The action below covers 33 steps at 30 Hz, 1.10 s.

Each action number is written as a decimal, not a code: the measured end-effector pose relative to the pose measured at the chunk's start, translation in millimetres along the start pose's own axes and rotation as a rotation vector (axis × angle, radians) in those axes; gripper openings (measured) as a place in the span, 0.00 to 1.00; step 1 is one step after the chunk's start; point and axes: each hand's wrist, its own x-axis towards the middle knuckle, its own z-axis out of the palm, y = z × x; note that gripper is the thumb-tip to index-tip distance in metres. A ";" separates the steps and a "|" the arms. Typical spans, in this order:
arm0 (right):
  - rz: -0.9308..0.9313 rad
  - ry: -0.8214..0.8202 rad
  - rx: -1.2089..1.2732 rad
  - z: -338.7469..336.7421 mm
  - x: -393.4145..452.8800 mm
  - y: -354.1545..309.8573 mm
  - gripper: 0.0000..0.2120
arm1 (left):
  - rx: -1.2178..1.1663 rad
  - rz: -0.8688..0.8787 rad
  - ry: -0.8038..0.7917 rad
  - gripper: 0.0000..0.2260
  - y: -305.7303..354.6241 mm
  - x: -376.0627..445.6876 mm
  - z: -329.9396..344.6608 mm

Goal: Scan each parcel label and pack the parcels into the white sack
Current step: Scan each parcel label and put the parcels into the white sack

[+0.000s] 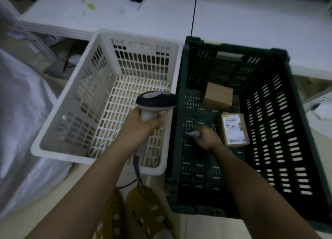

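Both forearms reach in from the near edge. Left hand grips the grey handheld barcode scanner over the white slatted plastic basket. Right hand, blurred, curls around a small pale object inside the dark green plastic crate, just left of the labelled brown cardboard parcel; a plain brown box sits farther back. White sack bulges far left. Risk: the scanner points away from the label, so a scan may miss.

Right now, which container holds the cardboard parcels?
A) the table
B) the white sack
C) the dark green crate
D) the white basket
C: both the plain brown parcel and the labelled parcel lie on the floor of the dark green crate.
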 end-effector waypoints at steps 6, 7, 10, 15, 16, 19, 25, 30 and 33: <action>0.065 0.535 1.300 -96.2 -90.4 -72.4 0.07 | 0.001 0.107 0.084 0.13 49.4 -47.7 -22.8; 0.013 0.474 1.466 -109.5 -108.0 -81.1 0.15 | -0.015 0.131 0.110 0.14 59.6 -60.1 -25.8; -0.118 0.266 1.691 -138.0 -163.4 -112.4 0.24 | -0.068 0.206 0.184 0.15 86.3 -105.8 -34.8; -0.294 0.036 1.767 -158.8 -247.0 -174.9 0.12 | -0.196 0.293 0.256 0.22 109.8 -186.2 -47.9; -0.294 0.005 1.719 -161.6 -261.9 -189.4 0.13 | -0.226 0.305 0.254 0.23 114.0 -200.7 -51.9; -0.335 -0.077 1.567 -168.9 -302.6 -230.2 0.28 | -0.263 0.333 0.210 0.27 125.0 -237.8 -66.0; -0.490 0.010 1.351 -180.7 -365.7 -283.2 0.27 | -0.230 0.382 0.272 0.27 134.5 -288.9 -93.6; -0.583 0.108 1.074 -172.6 -408.9 -291.2 0.27 | -0.330 0.429 0.434 0.24 143.4 -314.8 -126.4; -0.624 0.147 1.055 -162.8 -419.2 -293.9 0.24 | -0.356 0.475 0.481 0.23 146.7 -324.7 -144.6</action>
